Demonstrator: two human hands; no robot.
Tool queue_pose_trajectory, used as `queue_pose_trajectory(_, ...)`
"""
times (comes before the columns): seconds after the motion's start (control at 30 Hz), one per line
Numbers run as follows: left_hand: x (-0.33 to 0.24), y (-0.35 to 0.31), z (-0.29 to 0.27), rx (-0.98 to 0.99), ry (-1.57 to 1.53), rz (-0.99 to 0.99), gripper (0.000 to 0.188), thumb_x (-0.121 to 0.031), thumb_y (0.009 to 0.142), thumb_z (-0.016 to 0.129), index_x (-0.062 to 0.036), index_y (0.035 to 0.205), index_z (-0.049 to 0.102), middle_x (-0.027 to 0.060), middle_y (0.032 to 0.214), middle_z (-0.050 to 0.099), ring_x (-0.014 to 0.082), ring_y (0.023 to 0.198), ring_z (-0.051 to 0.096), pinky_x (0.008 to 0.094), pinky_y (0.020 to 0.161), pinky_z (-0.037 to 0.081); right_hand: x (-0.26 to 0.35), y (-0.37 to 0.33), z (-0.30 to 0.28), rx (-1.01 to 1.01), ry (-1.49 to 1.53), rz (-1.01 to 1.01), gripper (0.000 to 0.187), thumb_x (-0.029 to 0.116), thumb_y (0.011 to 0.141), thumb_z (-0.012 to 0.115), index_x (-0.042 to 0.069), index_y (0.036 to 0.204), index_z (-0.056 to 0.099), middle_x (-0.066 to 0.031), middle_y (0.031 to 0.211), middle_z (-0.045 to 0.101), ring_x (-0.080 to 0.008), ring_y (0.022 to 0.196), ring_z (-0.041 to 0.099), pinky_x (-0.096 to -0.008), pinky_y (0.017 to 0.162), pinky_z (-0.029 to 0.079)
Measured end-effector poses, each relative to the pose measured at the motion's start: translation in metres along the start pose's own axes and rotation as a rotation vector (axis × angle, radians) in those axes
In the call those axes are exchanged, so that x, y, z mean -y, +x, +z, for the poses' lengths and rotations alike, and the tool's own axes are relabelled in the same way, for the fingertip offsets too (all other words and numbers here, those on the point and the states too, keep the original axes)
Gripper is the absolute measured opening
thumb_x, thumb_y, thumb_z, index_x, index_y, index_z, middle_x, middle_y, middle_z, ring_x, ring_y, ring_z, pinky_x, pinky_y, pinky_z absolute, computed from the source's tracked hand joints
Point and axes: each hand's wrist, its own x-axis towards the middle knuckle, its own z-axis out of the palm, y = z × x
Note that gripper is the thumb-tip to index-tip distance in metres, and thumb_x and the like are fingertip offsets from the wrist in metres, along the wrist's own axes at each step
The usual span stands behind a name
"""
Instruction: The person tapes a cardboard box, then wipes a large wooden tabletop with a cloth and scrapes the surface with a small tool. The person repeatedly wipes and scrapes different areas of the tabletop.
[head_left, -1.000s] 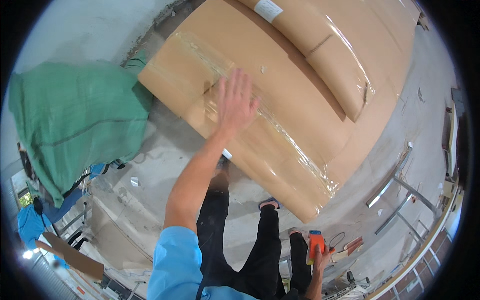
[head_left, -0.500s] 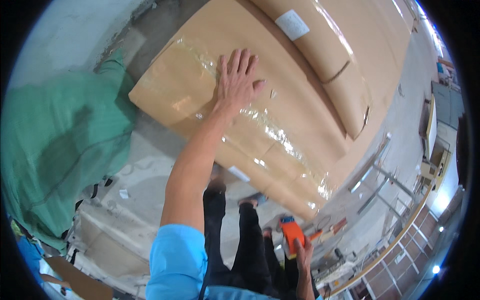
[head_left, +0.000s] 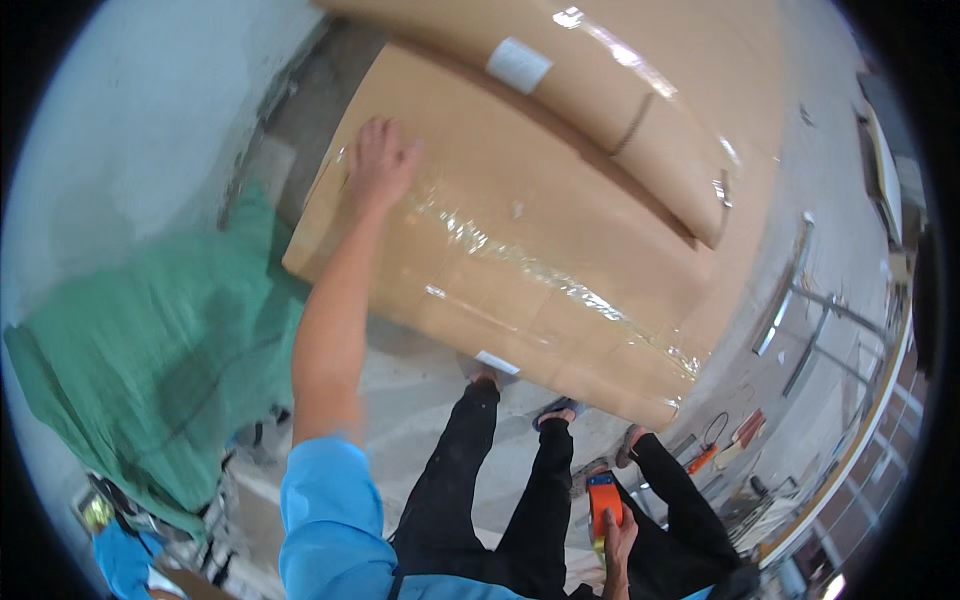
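My left hand [head_left: 382,165] lies open and flat on a big brown cardboard package [head_left: 500,180], close to its far left edge. A strip of clear packing tape [head_left: 548,276] runs lengthwise along the package, starting near that hand. Low in the picture, my right hand [head_left: 620,540] grips an orange tape dispenser [head_left: 603,497] with a blue top end, held away from the cardboard. Part of this hand's grip is hidden.
A rolled cardboard piece [head_left: 630,120] with a white label rests on the package. The green sack [head_left: 160,350] bulges at left beside the wall. Metal frames [head_left: 825,310] and tools lie on the floor at right. Another person's black-trousered leg [head_left: 685,500] is close on my right.
My left hand has slid left along the cardboard toward its far left edge. The view has shifted. My right hand still holds the orange tape dispenser.
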Motion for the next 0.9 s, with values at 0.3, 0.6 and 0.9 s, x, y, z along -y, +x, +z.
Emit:
queue_pose_trajectory(0.3, 0.027, -0.011, -0.036, 0.181, 0.258, -0.011, 0.072, -0.052, 0.103, 0.042, -0.002, 0.154, 0.035, 0.021, 0.163, 0.027, 0.0367, 0.152, 0.021, 0.0583, 0.12, 0.02, -0.088, -0.053, 0.029, 0.069, 0.273, 0.083, 0.052, 0.026, 0.086, 0.075, -0.011, 0.121, 0.063, -0.0147, 0.099, 0.073, -0.0194, 0.089, 0.068, -0.0335, 0.08, 0.054)
queue_pose_trajectory(0.6, -0.023, -0.389, -0.051, 0.413, -0.125, 0.314, 0.063, -0.033, 0.09, 0.066, -0.0035, 0.143, 0.05, 0.0211, 0.153, 0.043, 0.039, 0.141, 0.04, 0.0523, 0.114, 0.034, -0.144, -0.09, 0.044, 0.017, 0.568, 0.08, 0.056, 0.016, 0.084, 0.078, -0.01, 0.13, 0.057, -0.0162, 0.105, 0.073, -0.0201, 0.09, 0.07, -0.0334, 0.081, 0.056)
queue_pose_trajectory(0.9, 0.043, -0.627, -0.115, 1.06, -0.695, -0.614, 0.038, -0.039, 0.097, 0.057, -0.0044, 0.096, 0.071, 0.0129, 0.093, 0.07, 0.0207, 0.092, 0.066, 0.0401, 0.081, 0.05, -0.273, -0.168, 0.087, -0.161, 0.641, 0.251, 0.027, 0.02, 0.086, 0.077, -0.003, 0.1, 0.075, -0.0086, 0.088, 0.073, -0.0148, 0.077, 0.066, -0.0343, 0.069, 0.053)
